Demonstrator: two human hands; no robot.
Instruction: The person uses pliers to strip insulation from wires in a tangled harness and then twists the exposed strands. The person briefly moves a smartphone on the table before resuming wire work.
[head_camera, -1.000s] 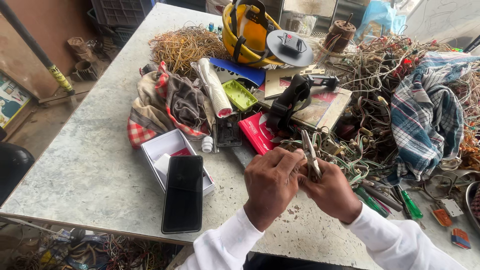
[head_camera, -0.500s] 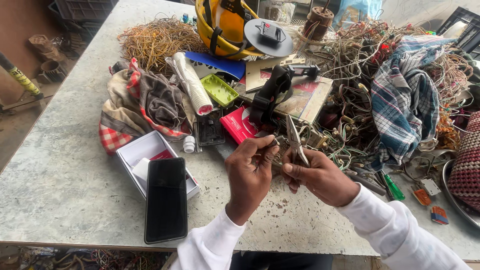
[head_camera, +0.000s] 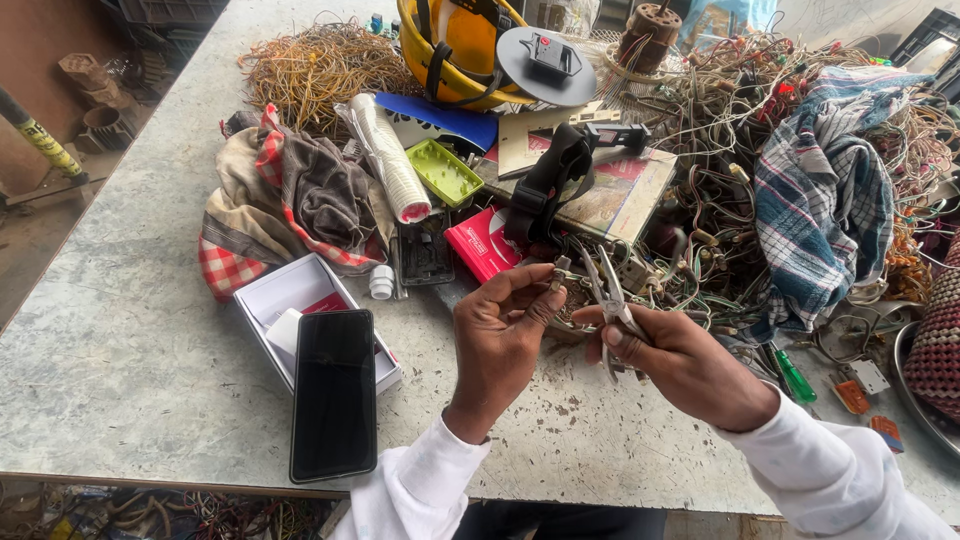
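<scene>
Supporting the work is a grey stone table (head_camera: 130, 330) strewn with a wire tangle (head_camera: 720, 130). Above its near edge, the right hand (head_camera: 680, 365) is clamped on needle-nose pliers (head_camera: 612, 300); the left hand (head_camera: 500, 335) pinches a small metal part (head_camera: 562, 283) at the pliers' tip.

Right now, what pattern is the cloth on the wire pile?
Blue, white and red plaid cloth, clearest in the head view.

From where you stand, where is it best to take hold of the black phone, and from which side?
Probably grip the black phone by its two long edges, coming from above. It lies flat, screen up, partly on the white box, near end past the table edge.
</scene>
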